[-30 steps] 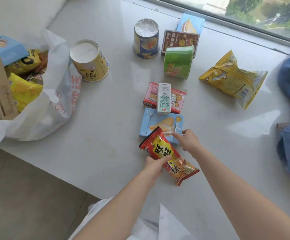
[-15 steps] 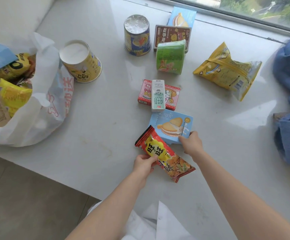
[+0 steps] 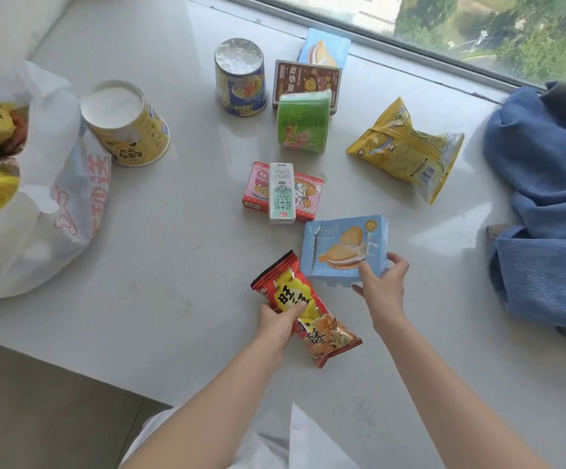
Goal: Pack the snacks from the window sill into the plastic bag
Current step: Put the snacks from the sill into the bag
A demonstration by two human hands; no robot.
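My left hand (image 3: 280, 321) grips a red and yellow snack packet (image 3: 322, 328) near the sill's front edge. My right hand (image 3: 381, 287) pinches the lower right corner of a light blue biscuit box (image 3: 339, 245), tilted up off the sill. Beyond them a small milk carton (image 3: 281, 192) lies on a pink box (image 3: 308, 194). Farther back are a green cup (image 3: 303, 121), a blue cup (image 3: 239, 77), a brown box (image 3: 305, 79), a second light blue box (image 3: 324, 49) and a yellow bag (image 3: 405, 148). The white plastic bag (image 3: 48, 198) holding yellow packets sits at the left.
A yellow cup (image 3: 124, 123) lies on its side against the plastic bag. Blue cloth (image 3: 545, 204) is heaped at the right end of the white window sill (image 3: 173, 265). The window frame (image 3: 393, 49) runs along the back. The floor drops away at lower left.
My right hand has lifted and turned the light blue biscuit box to the right. My left hand has closed round the red packet and raised its near end.
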